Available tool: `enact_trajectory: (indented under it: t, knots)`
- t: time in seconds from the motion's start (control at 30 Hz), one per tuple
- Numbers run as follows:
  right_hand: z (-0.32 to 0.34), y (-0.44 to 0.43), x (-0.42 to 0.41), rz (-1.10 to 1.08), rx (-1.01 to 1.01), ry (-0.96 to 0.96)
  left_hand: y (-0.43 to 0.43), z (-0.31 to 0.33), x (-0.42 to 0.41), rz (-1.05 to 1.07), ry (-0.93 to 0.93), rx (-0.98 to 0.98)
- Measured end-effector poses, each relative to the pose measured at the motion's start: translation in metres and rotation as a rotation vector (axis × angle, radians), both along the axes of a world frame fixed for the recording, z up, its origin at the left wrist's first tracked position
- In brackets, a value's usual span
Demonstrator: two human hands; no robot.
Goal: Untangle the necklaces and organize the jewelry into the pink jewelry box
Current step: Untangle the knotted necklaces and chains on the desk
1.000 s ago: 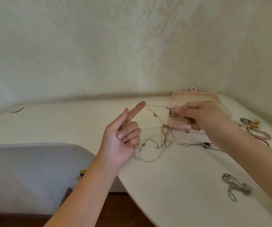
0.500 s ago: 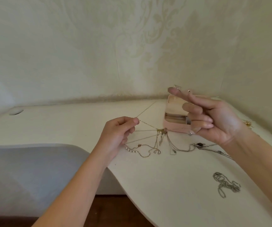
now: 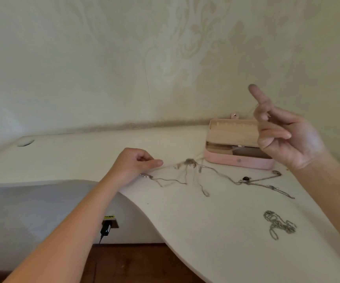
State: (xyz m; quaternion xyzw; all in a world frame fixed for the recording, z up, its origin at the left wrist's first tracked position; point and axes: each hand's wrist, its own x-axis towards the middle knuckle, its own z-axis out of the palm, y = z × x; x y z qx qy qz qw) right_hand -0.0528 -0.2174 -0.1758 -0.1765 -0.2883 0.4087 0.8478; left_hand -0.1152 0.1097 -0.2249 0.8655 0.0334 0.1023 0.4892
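Two hands over one white desk [image 3: 185, 231]: the left hand [image 3: 133, 167] pinches a thin strand of one knot of necklaces [image 3: 189, 161]; the right hand [image 3: 287, 139] is raised, forefinger up, other fingers curled, any hold unclear. One open pink box [image 3: 238, 160] sits just behind the knot, by the wall. One silver chain [image 3: 277, 223] lies well apart.

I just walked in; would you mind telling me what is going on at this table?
A person is untangling necklaces. The left hand pinches a thin chain that runs to the knot on the table. The right hand is raised before the open pink box, index finger out; whether it holds a strand is too blurred to tell. A silver chain lies apart.
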Motion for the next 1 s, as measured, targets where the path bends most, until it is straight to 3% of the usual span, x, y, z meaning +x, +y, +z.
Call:
enact_trajectory:
  t: [0.07,0.17,0.2,0.3,0.33,0.43,0.57,0.7,0.8,1.0]
  knots:
    - [0.005,-0.004,-0.003,-0.086,-0.058,0.004,0.014,0.000,0.001,0.057,-0.026,0.085]
    - [0.009,0.004,-0.015,-0.452,-0.246,-0.085,0.021,0.004,0.004,0.162,0.001,0.109]
    - [0.010,0.008,-0.020,-0.520,-0.289,-0.105,0.025,0.006,0.006,0.192,0.027,-0.011]
    - [0.013,0.014,-0.027,-0.509,-0.284,-0.104,0.040,0.013,0.010,0.142,0.109,-0.672]
    - [0.014,0.015,-0.029,-0.508,-0.287,-0.104,0.044,0.014,0.012,0.115,0.129,-0.801]
    - [0.016,0.021,-0.033,-0.567,-0.307,-0.100,0.048,0.017,0.019,0.117,0.152,-0.886]
    - [0.019,0.016,-0.032,-0.640,-0.446,-0.075,0.046,0.024,0.031,0.032,0.165,-0.791]
    - [0.019,0.006,-0.028,-0.433,-0.553,-0.081,0.052,0.022,0.035,-0.016,0.193,-0.566]
    - [0.016,0.008,-0.030,-0.321,-0.651,-0.087,0.055,0.017,0.034,0.019,0.241,-0.296]
    - [0.029,0.012,-0.042,-0.307,-1.169,-0.322,0.043,0.023,0.022,-0.003,0.234,0.249]
